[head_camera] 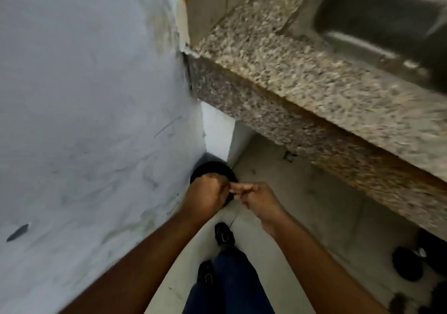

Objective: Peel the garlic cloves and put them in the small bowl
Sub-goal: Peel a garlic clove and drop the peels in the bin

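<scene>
Lower centre: left hand (205, 195) fisted, contents hidden; right hand (256, 198) fingers pressed together, touching it, over a dark bin (212, 168). Likely discarding peel. No garlic or bowl visible. Next: back to counter (302, 79).
</scene>
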